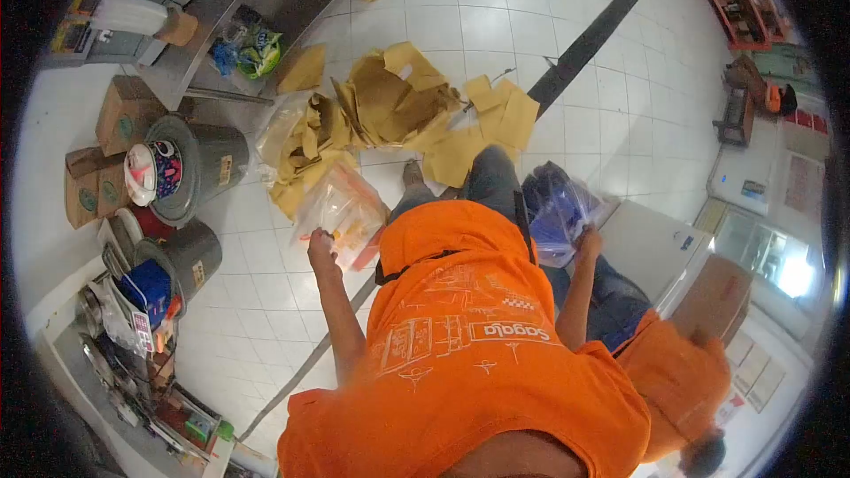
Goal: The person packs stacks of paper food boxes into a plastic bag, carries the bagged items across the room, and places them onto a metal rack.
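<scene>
“Two clear bags, one on each side of our lap. What have our fingers got?”

“Our left fingers [321,242] are closed on the near edge of the orange bag [343,205], with orange and yellow bits showing through. Our right fingers [588,235] are curled in on the side of the blue bag [556,214], dark blue stuff inside. How tight either grip is, we can't tell.”

“How do we handle them well?”

“We'd gather a good fold of plastic rather than pinch a thin edge, since film like this could slip or tear. Mouths up, if we can find them; we can't make them out from here. Both bags held apart, so neither drags on our knees.”

“And the floor [270,301]?”

“Crumpled yellow paper [398,102] lies spread just past our feet, with flat sheets [505,115] beside it. Sheets on smooth tile could slide, so we'd plant our feet off them. A long dark strip [589,49] lies just beyond.”

“Anything out to the sides?”

“Grey bins [221,159] to our left, and a surface [199,57] with a green bag [259,55] farther out. On our right, another person [677,381] is close by, so we'd move that elbow gently.”
</scene>
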The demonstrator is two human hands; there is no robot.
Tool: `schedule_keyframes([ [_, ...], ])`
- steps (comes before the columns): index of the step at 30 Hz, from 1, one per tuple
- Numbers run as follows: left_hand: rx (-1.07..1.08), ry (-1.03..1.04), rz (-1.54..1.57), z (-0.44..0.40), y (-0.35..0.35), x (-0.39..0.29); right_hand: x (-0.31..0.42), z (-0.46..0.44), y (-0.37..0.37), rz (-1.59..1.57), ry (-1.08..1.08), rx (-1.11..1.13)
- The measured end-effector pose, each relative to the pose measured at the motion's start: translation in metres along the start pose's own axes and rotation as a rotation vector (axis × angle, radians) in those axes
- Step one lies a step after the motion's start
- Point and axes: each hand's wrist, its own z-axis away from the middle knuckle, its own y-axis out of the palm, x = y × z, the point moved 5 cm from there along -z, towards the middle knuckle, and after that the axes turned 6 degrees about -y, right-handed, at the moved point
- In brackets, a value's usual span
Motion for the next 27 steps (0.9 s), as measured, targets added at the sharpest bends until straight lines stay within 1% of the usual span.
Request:
schedule_keyframes([
  [1, 0.025, 0.028, -0.009, 0.000, 0.020, -0.012, -0.022, -0.031, -0.005, 0.106, -0.045, 0.011],
  [2, 0.037, 0.017, -0.021, -0.014, 0.037, -0.015, -0.017, -0.050, 0.001, 0.137, -0.047, 0.031],
  [3, 0.037, 0.030, -0.034, -0.012, 0.058, -0.031, 0.005, -0.058, 0.013, 0.169, -0.050, 0.051],
  [5, 0.032, 0.060, -0.059, -0.007, 0.096, -0.064, 0.043, -0.066, 0.050, 0.088, 0.044, 0.096],
  [6, 0.026, 0.084, -0.061, -0.007, 0.109, -0.078, 0.058, -0.074, 0.070, -0.048, 0.207, 0.012],
  [7, 0.018, 0.111, -0.062, -0.009, 0.122, -0.094, 0.065, -0.090, 0.088, -0.067, 0.223, 0.022],
  [8, 0.008, 0.139, -0.060, -0.015, 0.138, -0.111, 0.063, -0.115, 0.105, -0.032, 0.184, 0.077],
  [11, -0.007, 0.150, -0.070, -0.028, 0.192, -0.154, 0.024, -0.232, 0.159, 0.141, -0.013, 0.284],
  [12, -0.019, 0.193, -0.080, -0.030, 0.218, -0.170, 0.045, -0.250, 0.185, 0.129, 0.093, 0.253],
  [14, -0.065, 0.183, 0.014, -0.039, 0.280, -0.193, 0.088, -0.285, 0.236, 0.098, 0.304, 0.179],
  [15, -0.088, 0.177, 0.051, -0.045, 0.306, -0.203, 0.104, -0.301, 0.254, -0.092, 0.477, 0.221],
  [16, -0.058, 0.203, 0.013, -0.050, 0.332, -0.212, 0.118, -0.326, 0.266, -0.048, 0.469, 0.308],
  [17, -0.065, 0.171, 0.043, -0.044, 0.356, -0.221, 0.103, -0.355, 0.278, -0.012, 0.468, 0.392],
  [19, -0.062, 0.130, 0.098, -0.030, 0.406, -0.258, 0.087, -0.426, 0.312, 0.293, -0.078, 0.454],
  [20, -0.053, 0.012, 0.159, -0.027, 0.426, -0.275, 0.113, -0.445, 0.334, 0.269, -0.095, 0.453],
  [21, -0.006, 0.027, 0.203, -0.025, 0.441, -0.290, 0.141, -0.463, 0.357, 0.244, -0.112, 0.452],
  [22, 0.039, 0.033, 0.241, -0.024, 0.452, -0.297, 0.184, -0.477, 0.376, 0.063, 0.149, 0.427],
  [23, 0.089, 0.040, 0.284, -0.030, 0.461, -0.302, 0.216, -0.497, 0.388, 0.245, -0.119, 0.448],
  [24, 0.113, 0.108, 0.199, -0.033, 0.468, -0.308, 0.243, -0.527, 0.392, 0.429, -0.397, 0.465],
  [25, 0.132, 0.179, 0.118, -0.037, 0.473, -0.312, 0.236, -0.567, 0.399, 0.351, -0.366, 0.448],
  [26, 0.114, 0.067, 0.266, -0.015, 0.497, -0.334, 0.231, -0.598, 0.413, 0.274, -0.344, 0.436],
  [27, 0.098, -0.042, 0.421, -0.003, 0.514, -0.347, 0.261, -0.605, 0.430, 0.253, -0.313, 0.454],
])
